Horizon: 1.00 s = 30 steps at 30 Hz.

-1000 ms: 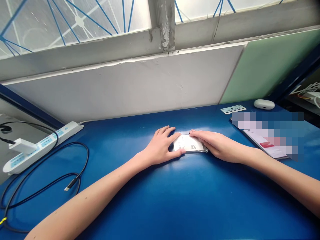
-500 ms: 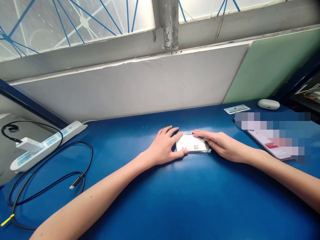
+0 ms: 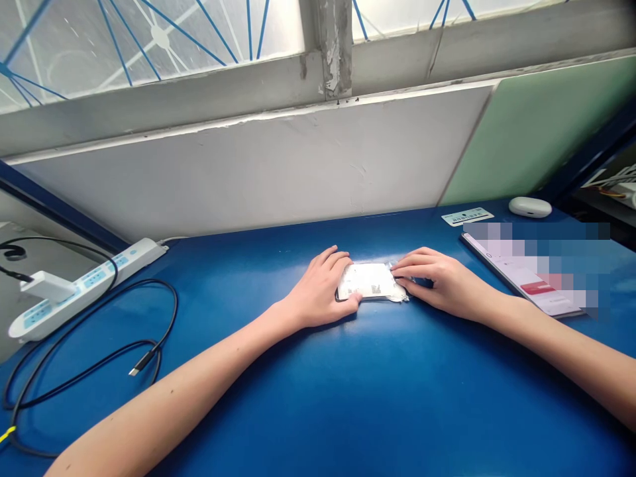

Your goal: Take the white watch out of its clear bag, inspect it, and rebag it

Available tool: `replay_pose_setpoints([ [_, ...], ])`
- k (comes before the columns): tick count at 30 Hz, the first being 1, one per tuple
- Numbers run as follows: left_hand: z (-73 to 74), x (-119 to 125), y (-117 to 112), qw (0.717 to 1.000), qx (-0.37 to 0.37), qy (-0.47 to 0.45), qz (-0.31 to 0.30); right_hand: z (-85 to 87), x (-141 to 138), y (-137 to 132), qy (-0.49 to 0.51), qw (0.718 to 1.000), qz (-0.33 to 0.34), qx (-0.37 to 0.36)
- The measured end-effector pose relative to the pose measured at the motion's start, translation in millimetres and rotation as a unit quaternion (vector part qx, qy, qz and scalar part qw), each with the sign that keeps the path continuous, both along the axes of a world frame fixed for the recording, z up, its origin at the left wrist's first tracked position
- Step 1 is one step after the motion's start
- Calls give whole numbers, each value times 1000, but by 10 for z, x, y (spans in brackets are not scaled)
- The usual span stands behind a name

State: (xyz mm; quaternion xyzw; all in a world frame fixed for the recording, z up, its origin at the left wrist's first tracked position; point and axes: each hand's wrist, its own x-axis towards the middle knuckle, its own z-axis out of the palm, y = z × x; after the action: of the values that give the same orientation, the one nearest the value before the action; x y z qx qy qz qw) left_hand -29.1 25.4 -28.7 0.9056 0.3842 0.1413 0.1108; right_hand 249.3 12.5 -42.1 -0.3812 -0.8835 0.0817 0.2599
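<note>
A flat white packet (image 3: 370, 281) in shiny, crinkled clear wrapping lies on the blue table, with a small dark square code printed on top. My left hand (image 3: 320, 288) clasps its left end, thumb along the near edge and fingers at the far side. At the opposite end, my right hand (image 3: 430, 275) pinches the crumpled wrapping between thumb and fingers. The fingers partly cover both ends of the packet. What is inside the wrapping cannot be made out.
To the left lie a white power strip (image 3: 106, 271) with a plugged-in charger (image 3: 47, 287) and a looped black cable (image 3: 173, 311). A phone-like device (image 3: 536, 288), partly blurred out, a card (image 3: 467, 217) and a white earbud case (image 3: 530, 207) lie at the right.
My left hand has closed further round the packet's left end. My right hand has shifted from lying over the right end to pinching the wrapping there. The view has moved slightly.
</note>
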Motion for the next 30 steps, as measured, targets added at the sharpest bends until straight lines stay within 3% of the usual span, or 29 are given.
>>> replay_pose_setpoints([
  [14,0,-5,18,999,7,52,-14,5,-13,-17,-14,999,-30,-9],
  [23,-20,-4,24,999,21,27,-25,-67,6,0,16,1000,-20,11],
  [30,-12,0,13,999,19,38,-17,-85,-4,-25,35,999,-25,-17],
])
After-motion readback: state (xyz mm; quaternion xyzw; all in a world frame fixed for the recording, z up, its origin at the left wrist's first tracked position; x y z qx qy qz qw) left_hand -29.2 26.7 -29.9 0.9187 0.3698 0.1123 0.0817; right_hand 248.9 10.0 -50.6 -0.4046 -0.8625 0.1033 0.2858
